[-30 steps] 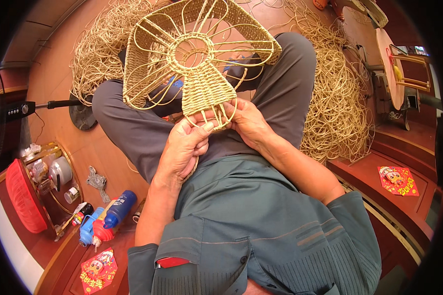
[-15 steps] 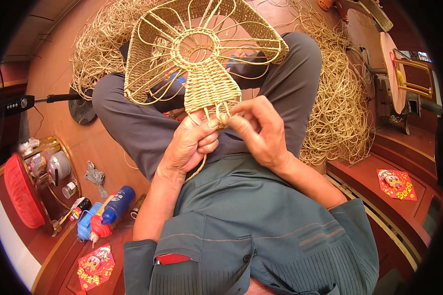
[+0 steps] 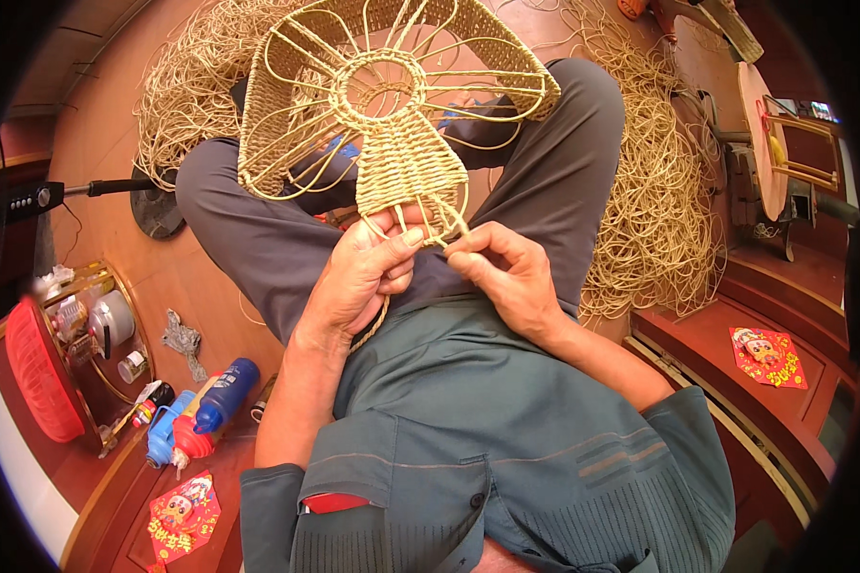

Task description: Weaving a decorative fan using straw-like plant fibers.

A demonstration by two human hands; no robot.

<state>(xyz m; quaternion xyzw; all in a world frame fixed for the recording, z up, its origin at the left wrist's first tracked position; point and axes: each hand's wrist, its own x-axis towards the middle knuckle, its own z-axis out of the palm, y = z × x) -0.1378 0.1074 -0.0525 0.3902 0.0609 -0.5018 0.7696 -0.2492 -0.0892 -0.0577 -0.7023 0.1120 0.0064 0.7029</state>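
A half-woven straw-coloured basket (image 3: 411,162) rests between my knees, its near woven panel fanning out from a round ring of cord. Loops of bare frame spread from that ring to the woven side walls. My left hand (image 3: 368,267) grips the near edge of the panel, thumb on top and fingers curled beneath. Beside it, my right hand (image 3: 506,272) pinches a strand of the straw cord (image 3: 457,222) at the panel's right corner. Another length of cord hangs below my left hand across my lap.
Big tangled heaps of straw cord (image 3: 655,191) lie on the floor to the right and at the far left. Bottles, among them a blue one (image 3: 227,393), stand at lower left near a red basket (image 3: 43,372). A round black stand base (image 3: 158,205) sits left of my knee.
My right hand has moved slightly down and right, its fingers now closed on a strand pulled out from the panel's edge. My left hand keeps its hold on the basket.
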